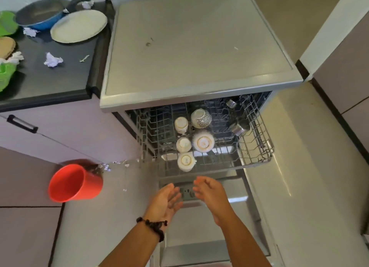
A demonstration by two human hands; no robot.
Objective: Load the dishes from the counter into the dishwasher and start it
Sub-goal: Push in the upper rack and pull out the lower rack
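**Hands empty over the open dishwasher door, upper rack part loaded**

The dishwasher (199, 47) stands right of the counter, its door (199, 226) dropped flat toward the viewer and its upper rack (257, 139) pulled out over it. In the rack, upside down, sit three small white cups (184, 144) in a near-to-far line; just right of them are a white bowl (203, 142) and, farther back, a patterned bowl (201, 118). Two steel cups (238, 128) lie toward the rack's right side.

Near the front edge of the rack, above the door, both hands hover with palms turned toward each other. The left hand (166, 202) has its fingers straight and relaxed and holds nothing; a dark beaded bracelet (152, 225) circles that wrist. The right hand (209, 193) has loosely curved fingers and is likewise empty. The two are close but not touching.

Dishes wait on the dark counter (60, 77) at far left: a large pale plate (78, 26) just beside a blue frying pan (43, 14), whose handle points right and away. Green items (7, 23) and a tan round piece (6, 46) sit at the left edge, and crumpled bits of paper (53, 59) are scattered around.

On the floor left of the door, an orange bucket (74, 183) lies tilted, mouth facing left and near.
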